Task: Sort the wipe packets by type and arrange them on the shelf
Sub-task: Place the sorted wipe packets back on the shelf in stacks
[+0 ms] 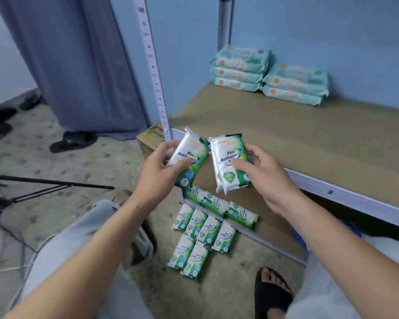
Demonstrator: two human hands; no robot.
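Shelving of brown board in a white metal frame (309, 143) carries two stacks of pale teal wipe packets (240, 65) against its back wall. Green-and-white pine wipe packets (203, 229) lie grouped on the floor and the lower board. Left hand (159, 166) grips one green-and-white packet (191, 153) and right hand (265, 173) grips a second packet (230, 162), both at the shelf's front edge.

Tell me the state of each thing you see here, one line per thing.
Left grip: holding a green packet, tilted.
Right grip: holding green packets, apparently two together.
Teal packs: stacked in two piles at the back of the shelf.
Floor packets: six lying flat, label up.
Edge packets: three lying along the lower board.
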